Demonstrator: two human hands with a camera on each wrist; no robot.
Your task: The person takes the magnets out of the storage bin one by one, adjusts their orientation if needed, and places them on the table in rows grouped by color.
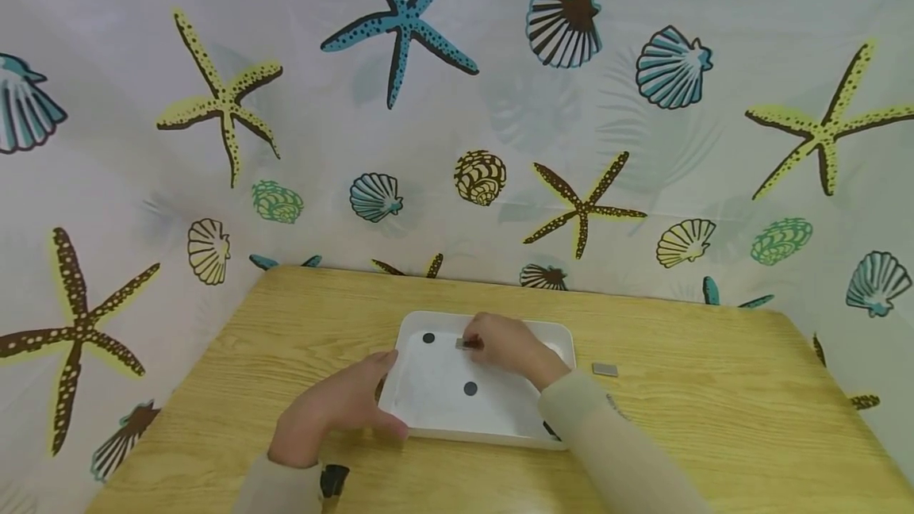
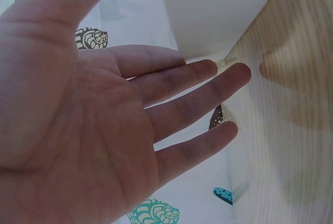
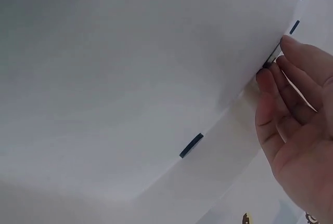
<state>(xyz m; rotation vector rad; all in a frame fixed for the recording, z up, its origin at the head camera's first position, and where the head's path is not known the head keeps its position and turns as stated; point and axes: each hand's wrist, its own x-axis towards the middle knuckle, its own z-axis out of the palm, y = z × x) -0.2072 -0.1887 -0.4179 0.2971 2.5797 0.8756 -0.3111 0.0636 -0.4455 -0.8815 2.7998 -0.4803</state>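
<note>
I see my right hand (image 1: 510,347) pinching a plate (image 1: 465,343) over the tray (image 1: 493,324), two discs (image 1: 470,389) lying inside, another plate (image 1: 604,370) outside, my left hand (image 1: 336,411) flat against the rim.

Both hands are viewed from above and behind by the head camera; the left hand (image 2: 104,130) is seen close at its palm; the white tray (image 3: 130,78), shared, is seen close beside the right hand (image 3: 299,125).

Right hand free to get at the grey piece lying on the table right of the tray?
Probably yes: the grey piece lies bare beside the tray, close to the right hand, which already pinches something small.
</note>
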